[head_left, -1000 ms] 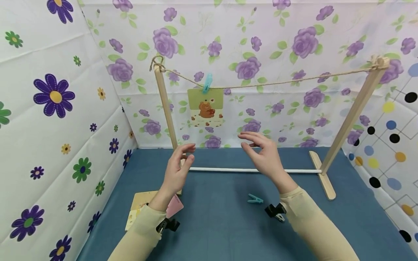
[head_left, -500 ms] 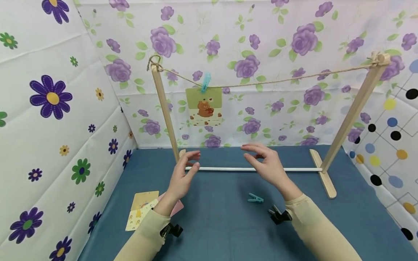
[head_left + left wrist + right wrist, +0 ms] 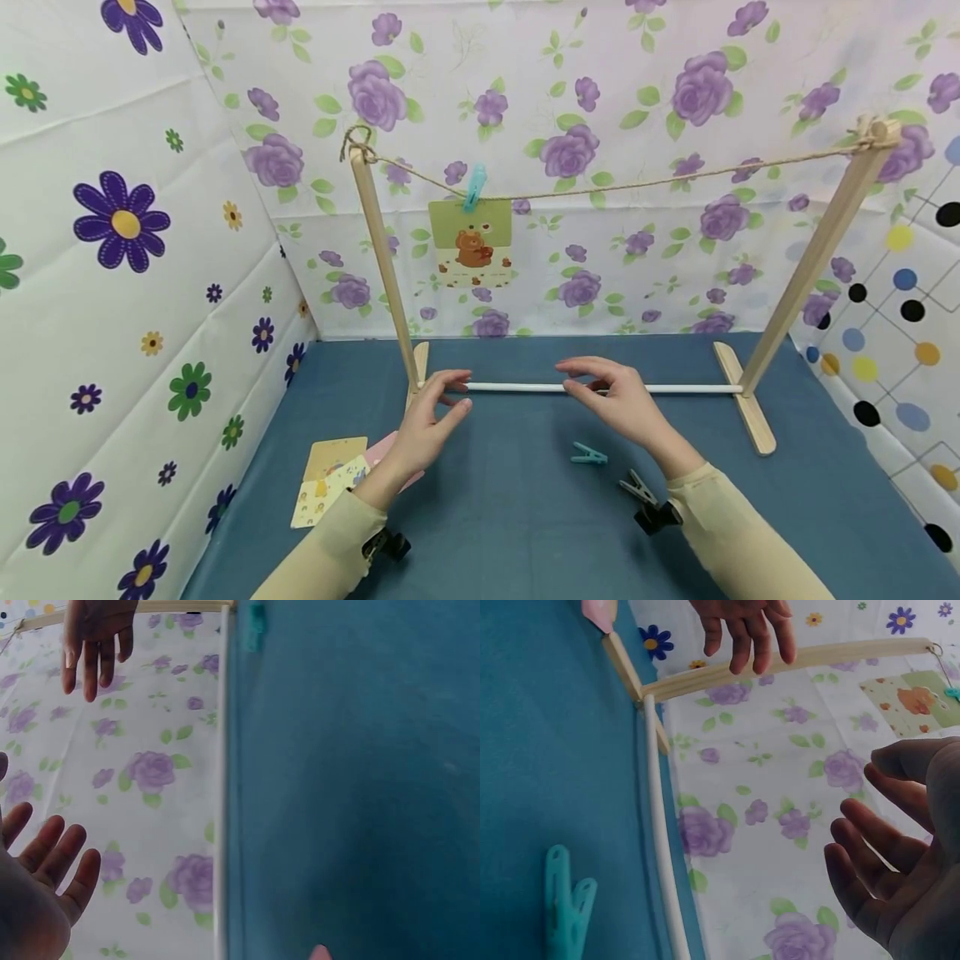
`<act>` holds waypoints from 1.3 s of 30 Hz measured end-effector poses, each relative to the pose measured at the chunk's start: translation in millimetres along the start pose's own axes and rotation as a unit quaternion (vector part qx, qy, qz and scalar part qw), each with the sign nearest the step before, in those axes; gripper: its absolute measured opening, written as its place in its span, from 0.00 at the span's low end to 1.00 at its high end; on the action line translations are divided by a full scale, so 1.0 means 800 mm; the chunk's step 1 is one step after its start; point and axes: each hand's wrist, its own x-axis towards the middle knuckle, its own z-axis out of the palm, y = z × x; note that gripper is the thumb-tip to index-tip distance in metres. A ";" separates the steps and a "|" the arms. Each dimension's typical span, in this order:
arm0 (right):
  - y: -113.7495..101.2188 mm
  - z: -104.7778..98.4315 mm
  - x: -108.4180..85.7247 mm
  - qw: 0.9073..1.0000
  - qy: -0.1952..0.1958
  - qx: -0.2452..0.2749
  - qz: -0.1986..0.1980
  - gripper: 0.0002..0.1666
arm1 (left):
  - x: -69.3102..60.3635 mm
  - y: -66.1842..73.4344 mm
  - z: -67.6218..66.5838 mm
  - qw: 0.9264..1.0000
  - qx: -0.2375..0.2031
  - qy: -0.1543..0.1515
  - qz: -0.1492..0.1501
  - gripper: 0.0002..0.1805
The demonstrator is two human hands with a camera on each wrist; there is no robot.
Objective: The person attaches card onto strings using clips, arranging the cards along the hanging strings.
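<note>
A: Head view. What has changed?
B: Both hands have come down. The person's left grip (image 3: 427, 425) and right grip (image 3: 618, 404) now appear level with the slim white rod (image 3: 517, 387); fingers and thumbs stand parted, nothing held. The green-and-cream paper card with a brown bear (image 3: 471, 244) hangs from the beige twine (image 3: 615, 188) under a light-blue plastic clothespin (image 3: 475, 188).
A: Significance?
B: In judgement, that card's pegging is finished; it hangs without support. A yellow-and-cream paper card (image 3: 326, 483) and a pink paper card (image 3: 379, 448) lie on the blue cloth-covered counter (image 3: 525, 525), beside the left forearm. A teal plastic clothespin (image 3: 589, 454) lies nearer the right.
A: Left wrist view?
B: Left fingers spread, empty; the right hand well apart.
A: Right wrist view?
B: Consistent. Right fingers loosely bent, empty; bear card hanging beyond, teal clothespin on the counter.
</note>
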 end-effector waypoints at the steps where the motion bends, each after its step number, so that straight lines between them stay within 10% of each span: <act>1: 0.001 0.001 -0.002 1.000 -0.009 0.001 0.001 0.18 | -0.002 0.000 0.000 1.000 0.005 -0.004 -0.010 0.23; 39: 0.051 -0.017 -0.073 0.969 -0.175 -0.144 0.100 0.26 | -0.069 -0.028 -0.062 0.975 0.162 -0.086 -0.124 0.37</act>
